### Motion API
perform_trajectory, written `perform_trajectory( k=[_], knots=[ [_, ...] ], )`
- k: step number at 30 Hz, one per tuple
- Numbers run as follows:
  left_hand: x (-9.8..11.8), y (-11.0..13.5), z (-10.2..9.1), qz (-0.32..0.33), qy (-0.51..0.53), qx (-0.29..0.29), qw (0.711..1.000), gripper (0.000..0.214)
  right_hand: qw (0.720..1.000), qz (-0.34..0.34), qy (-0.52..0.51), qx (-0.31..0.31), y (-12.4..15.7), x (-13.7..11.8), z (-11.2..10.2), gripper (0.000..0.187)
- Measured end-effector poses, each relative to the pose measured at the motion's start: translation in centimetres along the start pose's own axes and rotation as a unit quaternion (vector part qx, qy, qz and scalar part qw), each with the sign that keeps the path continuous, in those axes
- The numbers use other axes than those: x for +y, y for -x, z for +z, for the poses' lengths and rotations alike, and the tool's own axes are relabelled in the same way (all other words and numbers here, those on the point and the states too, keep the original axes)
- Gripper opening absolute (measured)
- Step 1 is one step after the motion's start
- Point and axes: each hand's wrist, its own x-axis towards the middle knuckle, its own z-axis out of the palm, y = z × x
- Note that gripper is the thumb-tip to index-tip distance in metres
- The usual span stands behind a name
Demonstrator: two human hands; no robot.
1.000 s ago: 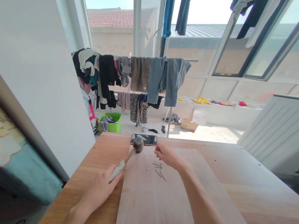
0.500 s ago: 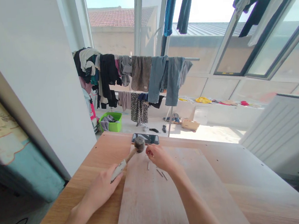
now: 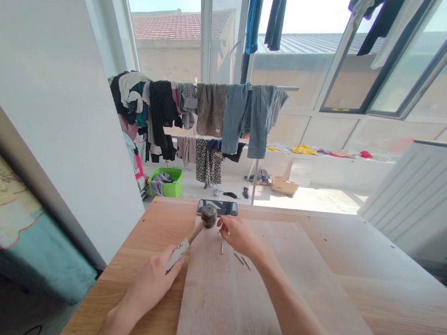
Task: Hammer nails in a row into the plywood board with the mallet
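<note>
My left hand (image 3: pixel 155 276) is closed round the wooden handle of a hammer (image 3: pixel 198 227), whose dark head hangs just above the far end of a pale board (image 3: pixel 232 302). My right hand (image 3: pixel 238 236) sits right beside the hammer head with its fingertips pinched together on something small, likely a nail, too small to make out. Loose nails (image 3: pixel 241 259) lie on the board close to that hand, and one nail (image 3: pixel 222 247) lies just left of it.
The board lies on a wooden table (image 3: pixel 374 268). A black phone (image 3: pixel 222 207) lies flat at the table's far edge behind the hammer head. A white wall (image 3: pixel 49 113) stands to the left. Beyond the table are a laundry rack (image 3: pixel 217 114), a green basket (image 3: pixel 166 181) and windows.
My right hand has moved left from the loose nails to a spot beside the hammer head, fingertips pinched. The left hand and hammer have hardly shifted.
</note>
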Motion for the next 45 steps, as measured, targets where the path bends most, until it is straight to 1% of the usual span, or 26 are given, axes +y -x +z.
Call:
perform_trajectory(
  k=[8,15,17,21,25,29,34,39,42,45],
  knots=[
    [-0.3,0.0,0.0,-0.012,0.030,0.029,0.999,0.027,0.999,-0.012,-0.032,0.001,-0.3,0.9,0.5,0.021],
    [0.5,0.3,-0.8,0.001,0.097,0.067,0.993,0.041,0.998,0.008,-0.056,0.011,0.0,1.2,-0.3,0.016],
    [0.8,0.5,-1.2,-0.005,0.114,0.059,0.992,0.047,0.998,0.014,-0.056,0.017,0.2,1.3,-0.7,0.011],
    [1.1,0.7,-1.8,-0.020,0.138,0.014,0.990,0.056,0.998,0.027,-0.055,0.025,0.4,1.8,-1.5,0.007],
    [0.8,0.5,-2.0,0.004,0.124,0.013,0.992,0.050,0.997,0.045,-0.049,0.026,0.5,2.6,-2.0,0.006],
    [0.4,0.3,-1.7,-0.002,0.099,0.000,0.995,0.050,0.997,0.058,-0.045,0.030,0.5,3.1,-2.2,0.009],
    [0.3,0.2,-1.5,0.011,0.093,0.018,0.995,0.050,0.996,0.074,-0.045,0.029,0.4,3.4,-2.2,0.010],
    [0.2,0.2,-1.3,0.008,0.074,0.026,0.997,0.051,0.996,0.079,-0.040,0.010,0.5,3.4,-2.4,0.012],
    [0.2,0.2,-1.2,0.002,0.069,0.034,0.997,0.049,0.996,0.079,-0.033,-0.024,0.7,3.3,-2.8,0.013],
    [0.2,0.2,-1.2,0.006,0.063,0.050,0.997,0.046,0.994,0.081,-0.018,-0.071,0.9,3.0,-2.9,0.016]
  ],
)
